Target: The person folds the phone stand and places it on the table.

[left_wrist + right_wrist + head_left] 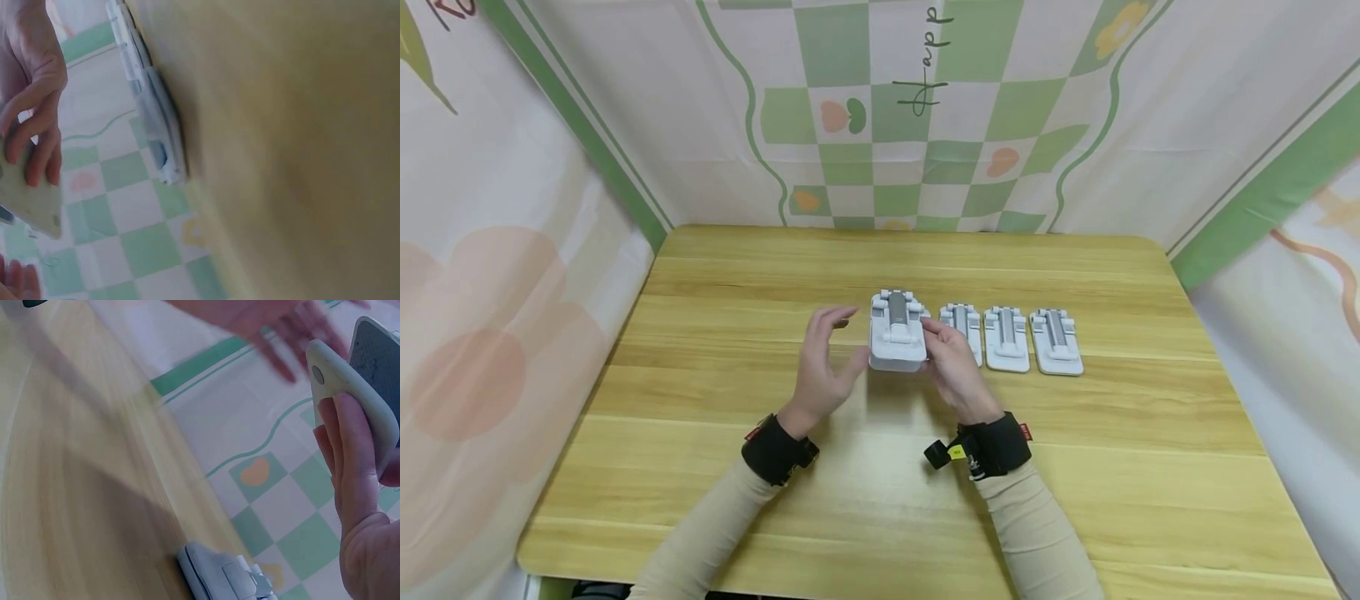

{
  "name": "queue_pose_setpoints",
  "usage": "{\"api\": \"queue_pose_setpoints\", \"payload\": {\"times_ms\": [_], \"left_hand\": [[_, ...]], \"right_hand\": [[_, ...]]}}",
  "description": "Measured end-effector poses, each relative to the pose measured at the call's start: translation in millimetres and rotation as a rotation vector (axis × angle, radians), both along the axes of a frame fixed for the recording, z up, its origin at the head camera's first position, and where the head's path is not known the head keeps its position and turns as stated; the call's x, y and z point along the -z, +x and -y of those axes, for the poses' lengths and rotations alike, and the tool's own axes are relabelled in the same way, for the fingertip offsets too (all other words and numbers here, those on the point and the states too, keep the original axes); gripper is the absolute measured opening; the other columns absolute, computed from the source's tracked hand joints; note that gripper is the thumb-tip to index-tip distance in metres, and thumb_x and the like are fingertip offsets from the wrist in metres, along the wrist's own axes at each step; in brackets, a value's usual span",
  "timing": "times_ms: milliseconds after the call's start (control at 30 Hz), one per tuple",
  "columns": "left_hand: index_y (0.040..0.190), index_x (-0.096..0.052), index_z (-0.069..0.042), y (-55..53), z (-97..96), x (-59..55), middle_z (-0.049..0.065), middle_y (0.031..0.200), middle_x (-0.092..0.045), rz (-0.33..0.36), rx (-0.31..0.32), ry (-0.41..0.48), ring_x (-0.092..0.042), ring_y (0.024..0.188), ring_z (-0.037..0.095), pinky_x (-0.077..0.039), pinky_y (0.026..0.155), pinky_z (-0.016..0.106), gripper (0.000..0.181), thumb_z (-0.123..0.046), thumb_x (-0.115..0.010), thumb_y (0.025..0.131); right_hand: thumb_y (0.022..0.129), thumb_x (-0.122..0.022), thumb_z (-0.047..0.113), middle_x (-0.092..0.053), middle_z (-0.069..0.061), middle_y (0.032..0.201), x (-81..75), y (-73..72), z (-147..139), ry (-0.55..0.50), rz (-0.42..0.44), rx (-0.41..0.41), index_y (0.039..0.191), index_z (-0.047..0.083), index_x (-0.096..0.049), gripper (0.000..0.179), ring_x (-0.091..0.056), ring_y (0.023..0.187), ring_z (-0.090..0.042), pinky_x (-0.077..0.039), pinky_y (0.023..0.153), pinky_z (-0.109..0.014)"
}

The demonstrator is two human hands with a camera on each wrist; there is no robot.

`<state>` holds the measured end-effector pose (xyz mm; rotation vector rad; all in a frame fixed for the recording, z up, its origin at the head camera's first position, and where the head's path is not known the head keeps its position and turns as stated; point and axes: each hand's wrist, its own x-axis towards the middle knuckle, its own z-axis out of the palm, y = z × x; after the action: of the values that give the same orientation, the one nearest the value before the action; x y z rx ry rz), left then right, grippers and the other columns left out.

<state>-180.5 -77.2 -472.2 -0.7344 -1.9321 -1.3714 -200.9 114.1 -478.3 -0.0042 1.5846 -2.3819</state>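
My right hand (958,367) grips a white folding phone stand (898,333) by its right side, above the table. The stand's grey hinged arm lies folded along its upper face. In the right wrist view, fingers press flat on the stand's pale plate (356,394), which has a round grey foot, and a dark grey padded plate (378,359) stands apart from it at an angle. My left hand (827,367) hovers at the stand's left, fingers spread and thumb close to its lower left corner. It appears blurred in the right wrist view.
Three similar white folded phone stands (1007,342) lie in a row right of the held one; my right hand partly covers the nearest. The wooden table (700,333) meets a patterned curtain (962,125) at its far edge. Curtains also hang left and right.
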Motion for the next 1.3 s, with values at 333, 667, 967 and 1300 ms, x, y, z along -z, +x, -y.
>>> {"api": "queue_pose_setpoints", "payload": {"times_ms": [333, 667, 967, 1300], "left_hand": [[0.14, -0.031, 0.007, -2.5, 5.6, 1.6, 0.026, 0.133, -0.045, 0.754, 0.211, 0.357, -0.049, 0.114, 0.041, -0.045, 0.093, 0.055, 0.053, -0.021, -0.047, 0.099], [0.131, -0.048, 0.001, -7.3, 0.8, -2.0, 0.015, 0.111, -0.059, 1.12, 0.328, 0.324, -0.057, 0.093, 0.023, -0.044, 0.091, 0.053, 0.063, -0.046, -0.054, 0.09], [0.128, -0.051, 0.002, -10.0, -0.1, 0.6, 0.01, 0.106, -0.06, 1.152, 0.39, 0.363, -0.057, 0.09, 0.02, -0.047, 0.082, 0.041, 0.051, -0.035, -0.056, 0.092], [0.13, -0.049, -0.001, -11.5, 0.9, 0.7, 0.011, 0.109, -0.059, 1.164, 0.337, 0.348, -0.055, 0.09, 0.02, -0.048, 0.079, 0.037, 0.053, -0.036, -0.057, 0.091]], "right_hand": [[0.1, -0.043, 0.012, -0.063, -0.01, 0.112, 1.8, 0.8, -0.2, 0.04, -0.007, 0.002, 0.14, -0.01, -0.033, 0.047, -0.065, 0.086, -0.013, -0.056, 0.068, -0.022], [0.099, -0.045, 0.012, -0.064, -0.01, 0.113, 3.8, 0.7, 1.1, 0.073, -0.014, 0.001, 0.14, -0.01, -0.032, 0.049, -0.065, 0.08, -0.012, -0.055, 0.064, -0.02], [0.099, -0.046, 0.014, -0.06, -0.017, 0.119, 3.8, 1.5, 1.8, 0.098, -0.006, -0.007, 0.139, -0.009, -0.036, 0.047, -0.065, 0.083, -0.013, -0.056, 0.069, -0.022], [0.1, -0.039, 0.015, -0.065, -0.005, 0.1, 5.2, 0.2, -0.7, 0.03, 0.004, -0.061, 0.128, -0.005, -0.044, 0.035, -0.064, 0.075, -0.014, -0.056, 0.062, -0.023]]}}
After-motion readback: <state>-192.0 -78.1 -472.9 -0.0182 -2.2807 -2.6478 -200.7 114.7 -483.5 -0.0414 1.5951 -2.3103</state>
